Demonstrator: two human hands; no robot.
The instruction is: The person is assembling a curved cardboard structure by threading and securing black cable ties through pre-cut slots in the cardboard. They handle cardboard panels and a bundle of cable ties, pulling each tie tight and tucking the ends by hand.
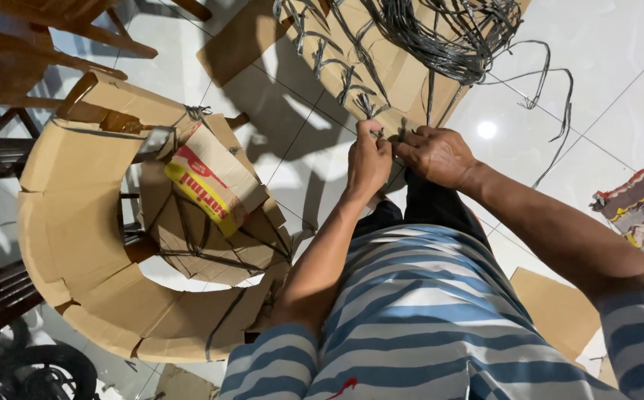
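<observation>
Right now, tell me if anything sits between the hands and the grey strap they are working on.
Nothing visible does. The left hand pinches the grey strap at the cardboard-wrapped piece, and the right hand touches it alongside; the grip point itself is hidden by fingers.

Two hands are working dark strapping at the edge of a cardboard-wrapped piece.

The left hand (367,161) is pinching the dark plastic straps (372,108) at the near edge of the cardboard wrapping (381,63), while the right hand (436,154) is gripping just beside it, fingers nearly touching. A loose tangle of strap (455,37) is lying on the cardboard above. To the left, a curved chair (85,215) wrapped in cardboard is standing on the white tiled floor (618,67).
</observation>
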